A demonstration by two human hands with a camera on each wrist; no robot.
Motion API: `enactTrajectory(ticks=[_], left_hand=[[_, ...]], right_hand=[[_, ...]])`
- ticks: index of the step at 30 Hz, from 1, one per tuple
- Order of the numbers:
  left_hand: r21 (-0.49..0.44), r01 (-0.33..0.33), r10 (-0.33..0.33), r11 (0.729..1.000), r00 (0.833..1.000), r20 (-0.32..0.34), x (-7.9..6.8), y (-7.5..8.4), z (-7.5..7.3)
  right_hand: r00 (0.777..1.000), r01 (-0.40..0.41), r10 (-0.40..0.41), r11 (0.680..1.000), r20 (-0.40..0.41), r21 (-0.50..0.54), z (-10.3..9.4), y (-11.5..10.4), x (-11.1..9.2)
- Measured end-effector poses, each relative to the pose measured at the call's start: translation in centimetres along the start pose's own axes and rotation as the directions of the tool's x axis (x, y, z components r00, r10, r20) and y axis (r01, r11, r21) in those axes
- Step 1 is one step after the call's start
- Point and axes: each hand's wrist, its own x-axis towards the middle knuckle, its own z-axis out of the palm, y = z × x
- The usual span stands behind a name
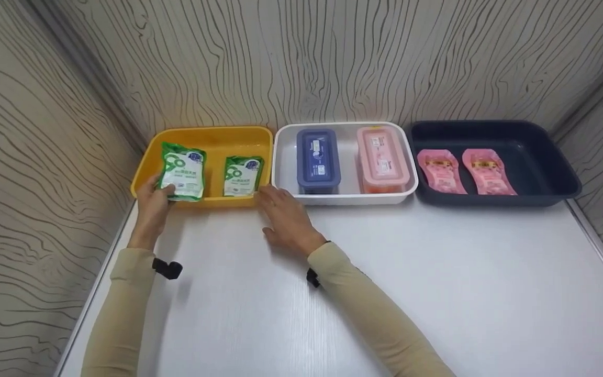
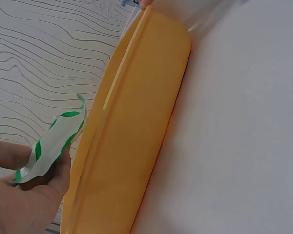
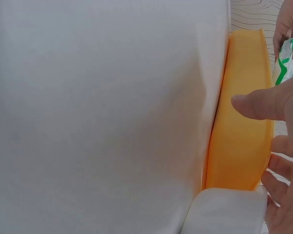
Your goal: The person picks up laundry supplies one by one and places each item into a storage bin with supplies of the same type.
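My left hand (image 1: 151,209) pinches a green and white pouch (image 1: 183,175) at its lower left edge, thumb on the front. The pouch is held over the left part of the yellow bin (image 1: 218,137); the left wrist view shows the same pouch (image 2: 56,141) edge-on above the bin's rim. A second, similar pouch (image 1: 242,178) leans inside the bin on the right. At the bin's front right corner is my right hand (image 1: 287,220), fingertips at the rim and thumb apart. In the right wrist view its fingers (image 3: 278,187) are spread and hold nothing.
Beside the yellow bin stands a white bin (image 1: 346,198) with a blue lidded box (image 1: 318,159) and a pink lidded box (image 1: 382,157). Further right, a dark blue bin (image 1: 542,157) has two pink pouches (image 1: 487,172). Wood-grain panels (image 1: 333,57) enclose the white table (image 1: 437,272).
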Motion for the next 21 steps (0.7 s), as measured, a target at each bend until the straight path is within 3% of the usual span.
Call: enactTrajectory(ticks=[7,12,21], left_hand=[[0.100,0.004,-0.002,0.995,1.000,-0.015,0.5,0.2,0.2],[0.152,-0.027,0.033,0.988,0.999,-0.041,1.0,0.0,0.5],[0.174,-0.007,0.015,0.985,0.999,-0.047,1.5,-0.2,0.8]], right_hand=[[1.000,-0.016,0.016,1.000,0.002,0.017,0.2,0.0,0.0],[1.000,0.003,-0.003,0.999,0.006,-0.045,0.1,0.0,0.1],[1.000,0.007,-0.008,0.999,-0.002,-0.051,0.2,0.0,0.2]])
